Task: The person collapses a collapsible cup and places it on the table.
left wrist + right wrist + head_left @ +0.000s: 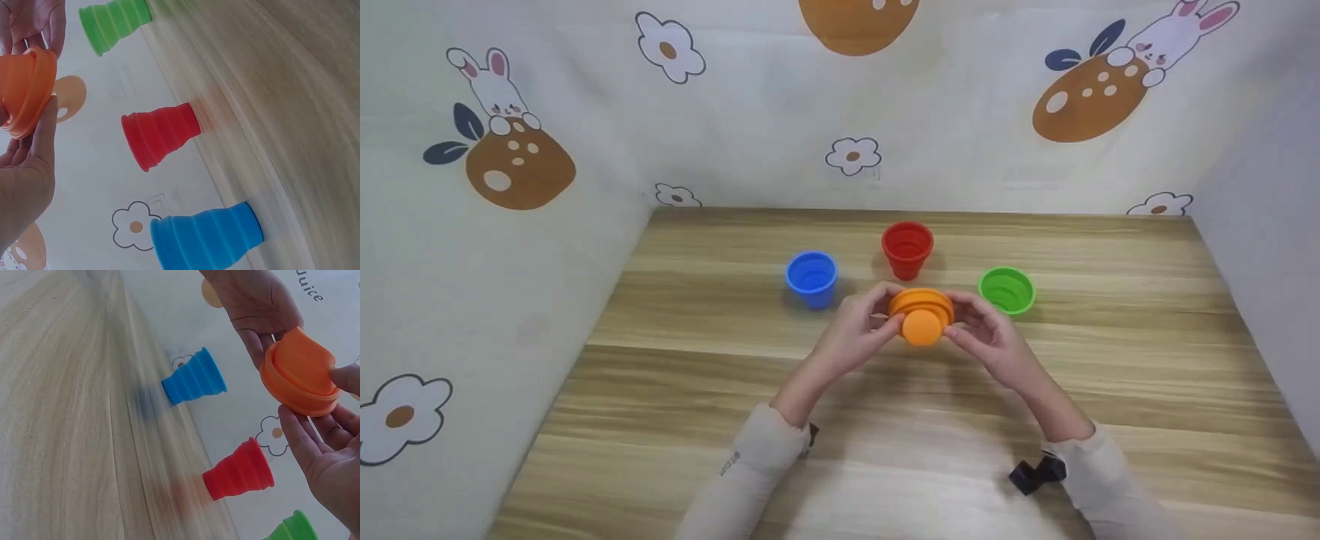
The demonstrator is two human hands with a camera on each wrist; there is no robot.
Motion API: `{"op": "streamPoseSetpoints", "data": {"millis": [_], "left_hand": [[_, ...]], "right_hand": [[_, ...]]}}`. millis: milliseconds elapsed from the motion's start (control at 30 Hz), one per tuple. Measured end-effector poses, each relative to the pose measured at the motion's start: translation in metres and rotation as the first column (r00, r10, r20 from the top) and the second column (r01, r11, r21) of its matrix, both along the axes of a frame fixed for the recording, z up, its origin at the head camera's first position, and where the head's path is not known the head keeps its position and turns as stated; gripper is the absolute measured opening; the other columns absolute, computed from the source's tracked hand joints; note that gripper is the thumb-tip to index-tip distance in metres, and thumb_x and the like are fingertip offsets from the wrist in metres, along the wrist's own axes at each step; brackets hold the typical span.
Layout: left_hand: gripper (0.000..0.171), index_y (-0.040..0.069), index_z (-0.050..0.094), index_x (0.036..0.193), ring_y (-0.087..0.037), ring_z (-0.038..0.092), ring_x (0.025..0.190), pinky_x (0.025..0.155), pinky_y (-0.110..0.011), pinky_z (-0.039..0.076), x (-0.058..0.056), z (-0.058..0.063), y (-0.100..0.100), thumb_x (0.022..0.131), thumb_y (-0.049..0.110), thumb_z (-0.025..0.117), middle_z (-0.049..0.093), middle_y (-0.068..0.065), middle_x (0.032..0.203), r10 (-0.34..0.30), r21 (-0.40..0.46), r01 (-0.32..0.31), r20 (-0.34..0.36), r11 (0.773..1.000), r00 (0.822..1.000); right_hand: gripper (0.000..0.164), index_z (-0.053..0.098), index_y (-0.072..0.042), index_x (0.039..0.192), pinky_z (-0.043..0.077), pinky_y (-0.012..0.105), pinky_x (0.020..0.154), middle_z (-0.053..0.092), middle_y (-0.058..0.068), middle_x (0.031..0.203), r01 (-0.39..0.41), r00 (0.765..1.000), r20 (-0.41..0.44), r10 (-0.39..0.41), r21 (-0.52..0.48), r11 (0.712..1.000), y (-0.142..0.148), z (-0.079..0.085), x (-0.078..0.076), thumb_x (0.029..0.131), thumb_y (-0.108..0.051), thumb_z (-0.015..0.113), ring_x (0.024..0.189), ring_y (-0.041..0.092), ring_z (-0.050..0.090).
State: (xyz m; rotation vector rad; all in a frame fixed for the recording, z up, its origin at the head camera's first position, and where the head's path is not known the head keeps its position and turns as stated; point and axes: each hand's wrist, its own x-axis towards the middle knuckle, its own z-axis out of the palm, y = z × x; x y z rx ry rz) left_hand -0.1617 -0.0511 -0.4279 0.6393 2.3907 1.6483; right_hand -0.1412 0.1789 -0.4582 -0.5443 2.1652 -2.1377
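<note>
Both hands hold an orange collapsible cup (922,327) above the table, its round base facing the head camera. Part of its wall is folded into the wider rim, as the right wrist view shows. My left hand (855,330) grips its left side, thumb by the base and fingers at the rim. On the other side my right hand (994,341) pinches it the same way. Beyond the hands stand a blue cup (812,279), a red cup (907,249) and a green cup (1006,291), all upright with ribbed walls.
The wood-grain table (675,397) is bounded by a patterned back wall (757,112) and side walls. The blue cup is just beyond the left hand, the green one close past the right fingers. A black device (1037,474) sits at the right cuff.
</note>
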Motion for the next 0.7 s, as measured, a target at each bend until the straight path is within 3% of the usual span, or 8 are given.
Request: {"op": "streamPoseSetpoints", "data": {"millis": [367,700], "left_hand": [[0.029,0.007,0.059,0.125,-0.021,0.066,0.112,0.093,-0.033,0.058,-0.0003,-0.0016,0.0016,0.096,0.006,0.061,0.067,-0.009,0.123,0.021,0.004,-0.021,-0.025,1.000,0.999],[0.027,0.008,0.059,0.125,-0.022,0.066,0.112,0.095,-0.036,0.058,0.0007,-0.0008,0.0046,0.098,0.009,0.060,0.067,-0.009,0.123,0.002,-0.004,-0.002,-0.008,1.000,1.000]], "right_hand": [[0.043,0.046,0.017,0.132,0.056,0.020,0.092,0.065,-0.011,0.120,-0.019,0.995,-0.094,0.016,-0.030,0.999,-0.0025,0.0002,0.0004,0.092,0.012,0.059,0.109,0.004,0.063],[0.038,0.051,0.015,0.127,0.056,0.018,0.089,0.063,-0.006,0.115,0.088,0.994,-0.063,-0.086,0.032,0.996,-0.0049,0.0034,0.0026,0.090,0.012,0.061,0.104,0.005,0.063]]}}
